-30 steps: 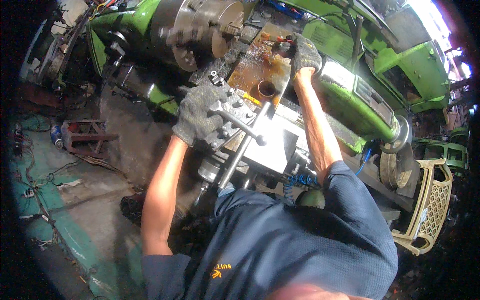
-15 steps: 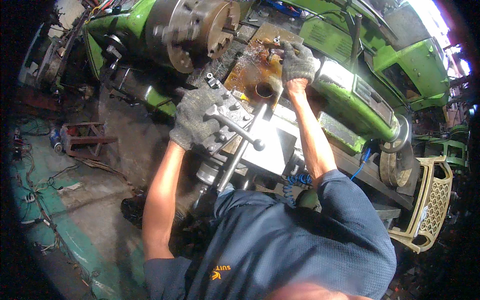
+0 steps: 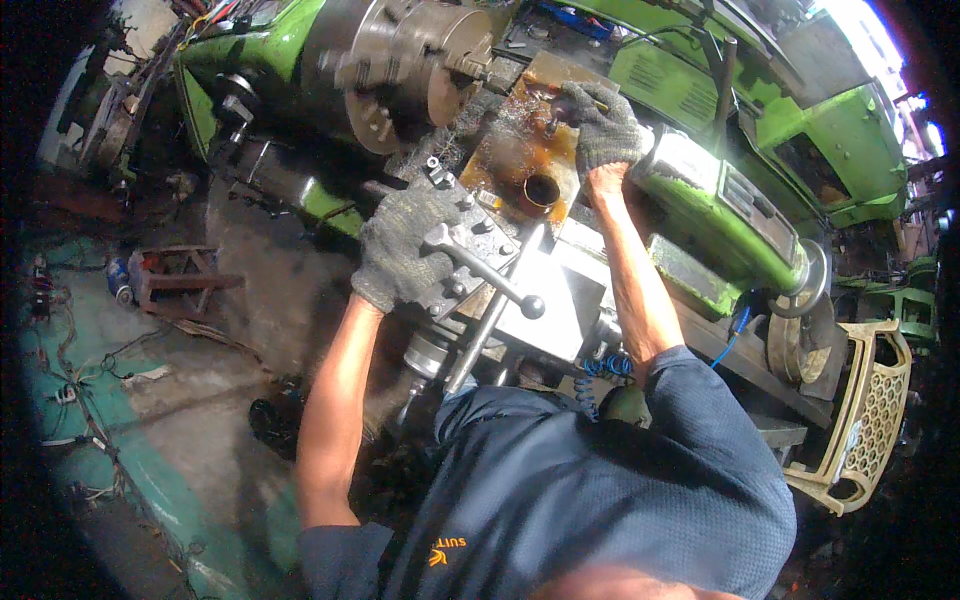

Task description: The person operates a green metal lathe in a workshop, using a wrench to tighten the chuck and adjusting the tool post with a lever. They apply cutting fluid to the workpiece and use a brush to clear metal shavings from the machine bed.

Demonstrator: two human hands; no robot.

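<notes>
My left hand (image 3: 405,240), in a grey knit glove, is closed against the left side of the metal tool post (image 3: 487,240); some of its fingers are hidden. Beside it, a ball-ended clamping lever (image 3: 490,272) lies across the post. My right hand (image 3: 607,128), gloved alike, is closed around a thin brownish handle (image 3: 597,101) above a brown, oily plate (image 3: 515,150). The handle's far end is unclear. A short round tube (image 3: 541,190) stands at the plate's near end. To the left is the large lathe chuck (image 3: 410,75), its jaws smeared by motion.
The green lathe tailstock (image 3: 720,205) with its handwheel (image 3: 803,280) lies to the right. A coiled blue hose (image 3: 600,378) hangs near my waist. A cream grille-like frame (image 3: 865,420) stands far right. Cables (image 3: 85,420) and a rusty metal stand (image 3: 190,280) are on the left floor.
The view has shifted slightly, so everything sits a little lower and to the right. Both hands keep about the same places on the lathe. Bright specks show more thickly over the plate.
</notes>
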